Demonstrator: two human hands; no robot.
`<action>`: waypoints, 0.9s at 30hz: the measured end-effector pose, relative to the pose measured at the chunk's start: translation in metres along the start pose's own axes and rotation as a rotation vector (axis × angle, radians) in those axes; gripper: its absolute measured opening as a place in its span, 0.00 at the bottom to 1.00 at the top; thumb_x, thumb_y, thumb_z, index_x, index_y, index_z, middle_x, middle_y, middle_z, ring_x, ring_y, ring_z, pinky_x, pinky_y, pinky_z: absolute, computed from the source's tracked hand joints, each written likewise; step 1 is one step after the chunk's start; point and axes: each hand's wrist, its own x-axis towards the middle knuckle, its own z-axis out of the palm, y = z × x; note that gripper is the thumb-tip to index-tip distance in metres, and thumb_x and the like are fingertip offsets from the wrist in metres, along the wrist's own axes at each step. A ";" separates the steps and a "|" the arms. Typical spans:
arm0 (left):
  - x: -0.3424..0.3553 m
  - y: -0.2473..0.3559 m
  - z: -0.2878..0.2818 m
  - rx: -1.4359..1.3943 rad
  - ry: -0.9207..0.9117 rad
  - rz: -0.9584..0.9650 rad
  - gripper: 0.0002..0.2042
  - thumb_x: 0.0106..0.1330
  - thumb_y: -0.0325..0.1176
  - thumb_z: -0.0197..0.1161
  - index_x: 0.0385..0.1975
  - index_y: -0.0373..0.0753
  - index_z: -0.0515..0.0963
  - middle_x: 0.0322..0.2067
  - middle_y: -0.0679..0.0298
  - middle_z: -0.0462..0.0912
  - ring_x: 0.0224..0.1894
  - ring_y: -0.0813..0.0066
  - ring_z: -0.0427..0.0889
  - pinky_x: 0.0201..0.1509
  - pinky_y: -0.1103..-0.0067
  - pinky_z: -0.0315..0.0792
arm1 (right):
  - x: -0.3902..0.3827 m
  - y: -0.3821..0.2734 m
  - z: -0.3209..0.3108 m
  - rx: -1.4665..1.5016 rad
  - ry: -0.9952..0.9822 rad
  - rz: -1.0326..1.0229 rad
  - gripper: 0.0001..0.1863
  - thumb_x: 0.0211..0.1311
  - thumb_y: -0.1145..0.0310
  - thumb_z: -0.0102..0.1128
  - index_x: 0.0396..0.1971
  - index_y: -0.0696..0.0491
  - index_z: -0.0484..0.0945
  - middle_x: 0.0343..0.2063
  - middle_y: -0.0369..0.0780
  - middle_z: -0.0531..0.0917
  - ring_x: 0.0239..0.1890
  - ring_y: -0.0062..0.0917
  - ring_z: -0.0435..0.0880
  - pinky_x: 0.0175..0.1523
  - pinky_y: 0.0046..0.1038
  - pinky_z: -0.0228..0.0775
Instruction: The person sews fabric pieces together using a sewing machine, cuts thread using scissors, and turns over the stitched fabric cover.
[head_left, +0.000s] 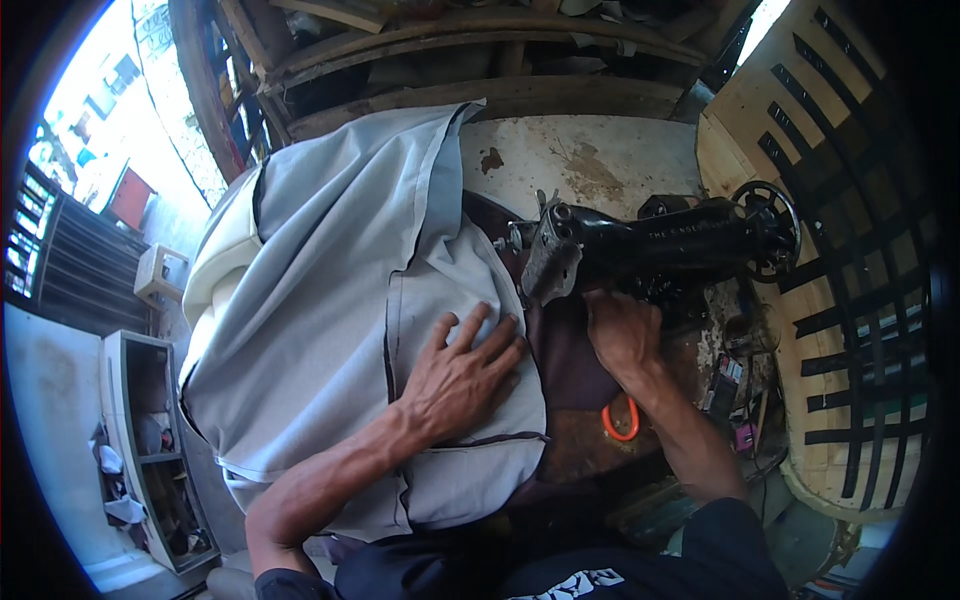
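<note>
A large piece of light grey fabric (pixel 310 330) with dark-edged seams spreads over the left side, its right edge beside the sewing machine's needle end. My left hand (pixel 465 370) lies on it, fingers spread and pressing lightly. The black sewing machine (pixel 660 240) stands right of the fabric, with its handwheel (pixel 768 230) at the far right. Just below the machine's arm, my right hand (pixel 622 335) is curled closed; its fingertips and anything in them are hidden. Dark maroon cloth (pixel 565 355) lies between my hands. An orange handle loop (pixel 622 418) shows beneath my right wrist.
A wooden panel with black woven straps (pixel 850 270) leans at the right. Small items (pixel 730 385) lie beside the machine. A wooden frame (pixel 490 45) stands at the back. Cream padding (pixel 222 260) shows under the fabric's left edge. An open cabinet (pixel 155 440) is at the left.
</note>
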 end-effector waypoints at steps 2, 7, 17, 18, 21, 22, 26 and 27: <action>0.009 0.009 -0.011 -0.068 -0.158 -0.144 0.24 0.68 0.48 0.64 0.57 0.40 0.77 0.64 0.58 0.74 0.71 0.47 0.66 0.71 0.51 0.60 | -0.004 0.001 0.001 -0.005 0.021 -0.012 0.07 0.64 0.69 0.61 0.28 0.50 0.86 0.23 0.45 0.85 0.25 0.42 0.88 0.30 0.43 0.79; 0.020 0.011 0.016 -0.034 -0.057 -0.320 0.38 0.65 0.62 0.64 0.65 0.37 0.71 0.70 0.53 0.66 0.74 0.45 0.59 0.72 0.47 0.53 | 0.009 0.004 0.005 0.024 0.111 -0.046 0.09 0.64 0.69 0.60 0.25 0.50 0.86 0.23 0.46 0.85 0.26 0.43 0.88 0.31 0.45 0.79; 0.028 -0.023 0.025 0.002 -0.130 -0.331 0.31 0.76 0.55 0.51 0.71 0.41 0.66 0.75 0.55 0.62 0.76 0.44 0.58 0.78 0.48 0.47 | -0.011 -0.005 -0.071 0.606 -0.467 0.427 0.38 0.67 0.53 0.66 0.70 0.56 0.66 0.50 0.58 0.85 0.54 0.54 0.85 0.58 0.47 0.79; 0.029 -0.026 0.022 0.009 -0.133 -0.327 0.31 0.76 0.55 0.51 0.71 0.41 0.66 0.75 0.55 0.62 0.76 0.44 0.58 0.78 0.48 0.47 | -0.023 -0.007 -0.060 0.836 -0.330 0.288 0.43 0.63 0.51 0.71 0.70 0.59 0.65 0.53 0.58 0.84 0.57 0.50 0.84 0.62 0.43 0.76; 0.031 -0.037 0.013 -0.108 -0.160 -0.354 0.32 0.76 0.54 0.51 0.74 0.42 0.64 0.75 0.54 0.63 0.77 0.45 0.55 0.80 0.50 0.43 | -0.037 -0.025 -0.076 1.033 -0.402 0.294 0.49 0.58 0.50 0.77 0.71 0.63 0.64 0.59 0.56 0.80 0.64 0.43 0.79 0.69 0.37 0.69; 0.033 -0.035 0.014 -0.111 -0.157 -0.345 0.32 0.76 0.54 0.51 0.74 0.42 0.64 0.75 0.54 0.63 0.77 0.45 0.55 0.80 0.50 0.43 | -0.038 -0.029 -0.083 0.995 -0.613 0.442 0.50 0.57 0.52 0.78 0.71 0.65 0.62 0.63 0.55 0.77 0.67 0.38 0.76 0.72 0.34 0.65; 0.039 -0.031 0.016 -0.091 -0.155 -0.315 0.31 0.75 0.52 0.55 0.73 0.43 0.64 0.74 0.55 0.64 0.77 0.48 0.56 0.79 0.50 0.45 | -0.047 -0.034 -0.047 1.528 -0.271 0.651 0.43 0.64 0.59 0.71 0.70 0.67 0.62 0.70 0.55 0.68 0.69 0.38 0.72 0.71 0.35 0.66; 0.039 -0.031 0.018 -0.093 -0.146 -0.312 0.31 0.75 0.53 0.55 0.73 0.43 0.65 0.74 0.56 0.64 0.78 0.48 0.56 0.79 0.50 0.45 | -0.052 -0.034 -0.049 1.377 -0.201 0.773 0.42 0.66 0.63 0.70 0.71 0.66 0.59 0.69 0.54 0.68 0.68 0.38 0.72 0.72 0.36 0.65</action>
